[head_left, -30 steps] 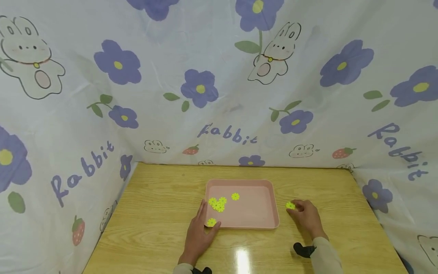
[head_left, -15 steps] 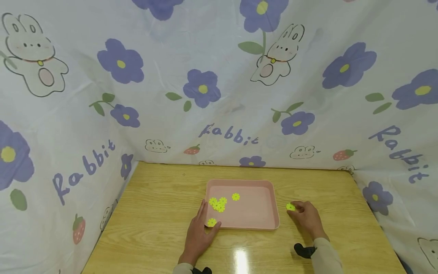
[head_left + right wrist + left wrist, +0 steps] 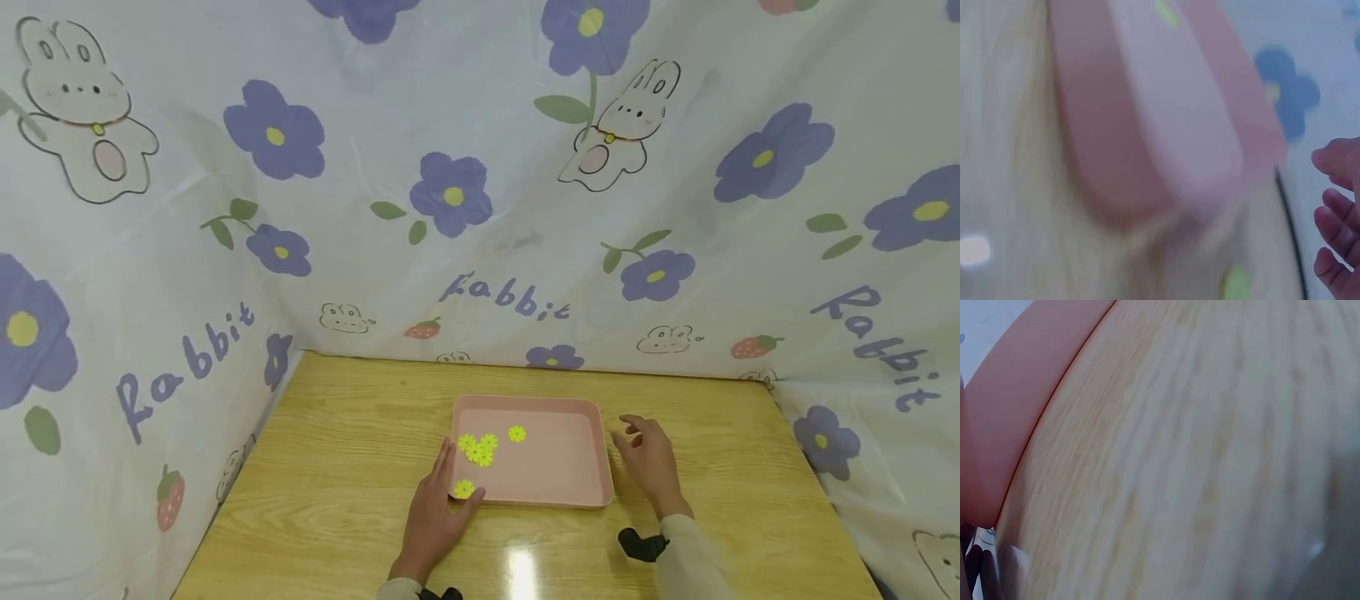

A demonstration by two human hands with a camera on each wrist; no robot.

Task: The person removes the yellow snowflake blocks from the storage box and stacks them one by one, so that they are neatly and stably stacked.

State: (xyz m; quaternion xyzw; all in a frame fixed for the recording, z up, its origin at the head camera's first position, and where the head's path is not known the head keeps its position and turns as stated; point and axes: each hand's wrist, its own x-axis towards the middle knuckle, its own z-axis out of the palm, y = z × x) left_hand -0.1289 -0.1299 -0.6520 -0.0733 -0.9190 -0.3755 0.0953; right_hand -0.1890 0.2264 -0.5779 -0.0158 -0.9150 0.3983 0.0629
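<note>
A shallow pink tray (image 3: 555,498) lies on the table with several yellow-green flower-shaped pieces inside, most clustered near its left end, including one flower piece (image 3: 517,434) set apart. My left hand (image 3: 435,508) rests against the tray's left front corner, fingers straight along the side and thumb at the front rim. Beside the tray's right end is my right hand (image 3: 648,458), its fingers loosely bent and apart with nothing seen between them. In the right wrist view, a blurred yellow-green piece (image 3: 1236,284) shows beyond the tray's end; the head view does not show it.
The wooden table (image 3: 337,433) stretches around the tray on all sides. A white cloth (image 3: 360,275) printed with rabbits and purple flowers hangs behind and at both sides. A black wrist strap (image 3: 641,545) is on the right forearm.
My right hand has moved up and left toward the tray's right end. The flower piece that its fingers pinched before no longer shows in them. My left hand stays where it was.
</note>
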